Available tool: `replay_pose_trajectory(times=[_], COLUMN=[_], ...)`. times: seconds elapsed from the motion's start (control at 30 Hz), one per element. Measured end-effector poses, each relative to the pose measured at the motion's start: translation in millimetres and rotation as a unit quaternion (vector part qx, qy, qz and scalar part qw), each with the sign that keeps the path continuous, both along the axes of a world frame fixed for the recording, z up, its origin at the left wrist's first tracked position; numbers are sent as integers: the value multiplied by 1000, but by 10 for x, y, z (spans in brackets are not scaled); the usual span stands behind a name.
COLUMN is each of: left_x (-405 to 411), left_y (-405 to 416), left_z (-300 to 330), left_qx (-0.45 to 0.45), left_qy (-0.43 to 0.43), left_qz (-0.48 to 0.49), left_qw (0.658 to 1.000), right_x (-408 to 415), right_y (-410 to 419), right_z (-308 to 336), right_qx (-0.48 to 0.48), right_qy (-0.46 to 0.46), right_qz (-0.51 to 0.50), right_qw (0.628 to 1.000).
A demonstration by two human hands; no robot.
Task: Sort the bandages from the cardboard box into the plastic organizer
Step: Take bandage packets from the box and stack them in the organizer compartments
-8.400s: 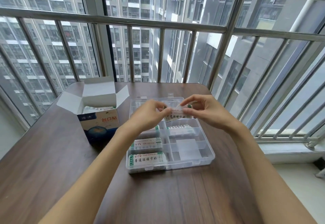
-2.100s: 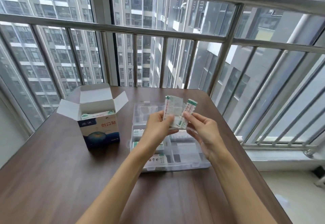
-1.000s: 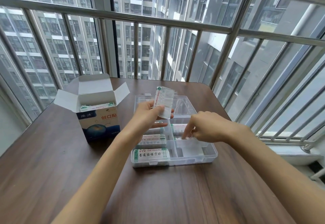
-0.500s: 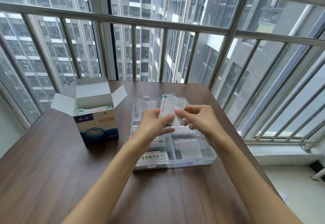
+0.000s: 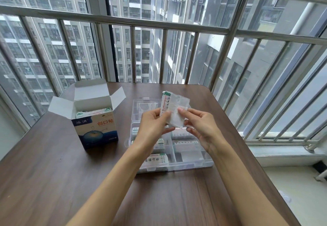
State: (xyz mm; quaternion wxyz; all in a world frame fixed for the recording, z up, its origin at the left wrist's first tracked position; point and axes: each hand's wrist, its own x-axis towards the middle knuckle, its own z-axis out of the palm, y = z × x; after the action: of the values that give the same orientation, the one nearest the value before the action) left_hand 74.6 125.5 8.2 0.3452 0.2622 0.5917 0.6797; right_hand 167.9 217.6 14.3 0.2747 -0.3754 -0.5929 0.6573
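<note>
Wooden table [image 5: 53, 181]: your left hand [image 5: 152, 126] pinches the bandages [image 5: 172, 108] upright while your right hand [image 5: 200, 126] peels one off above the organizer [image 5: 203, 163].

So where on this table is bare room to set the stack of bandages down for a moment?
Bare wood lies on the table in front of the cardboard box, and along the near edge before the plastic organizer, though both forearms cross there. A narrower strip runs between box and organizer. It is crowded over the organizer, where the left hand and right hand hold the bandages.
</note>
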Motion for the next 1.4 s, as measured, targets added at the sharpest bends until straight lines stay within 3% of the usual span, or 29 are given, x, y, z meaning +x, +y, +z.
replay_pose_trajectory(times=[0.4,0.57,0.73,0.83,1.0,1.17,1.3,1.4], left_x=[-10,-72,-164,-202,-193,-171,-205,-265], left_y=[-18,-34,-68,-96,-101,-90,-117,-148], left_z=[8,59,117,144,148,119,112,138], left_qx=[7,-30,-42,-35,-48,-64,-53,-45], left_qy=[5,-39,-77,-110,-91,-32,15,9], left_qz=[9,4,-3,-23,-43,-49,-18,-3], left_qw=[1000,999,996,993,994,996,998,999], right_x=[-11,80,195,232,226,199,242,314], right_y=[5,29,45,78,96,117,331,514], right_z=[-27,30,108,163,201,133,167,231], right_qx=[8,159,317,326,188,230,259,294], right_qy=[39,57,65,11,18,-29,-121,-190], right_qz=[4,-30,70,134,162,138,165,265], right_qw=[999,985,944,936,968,963,944,898])
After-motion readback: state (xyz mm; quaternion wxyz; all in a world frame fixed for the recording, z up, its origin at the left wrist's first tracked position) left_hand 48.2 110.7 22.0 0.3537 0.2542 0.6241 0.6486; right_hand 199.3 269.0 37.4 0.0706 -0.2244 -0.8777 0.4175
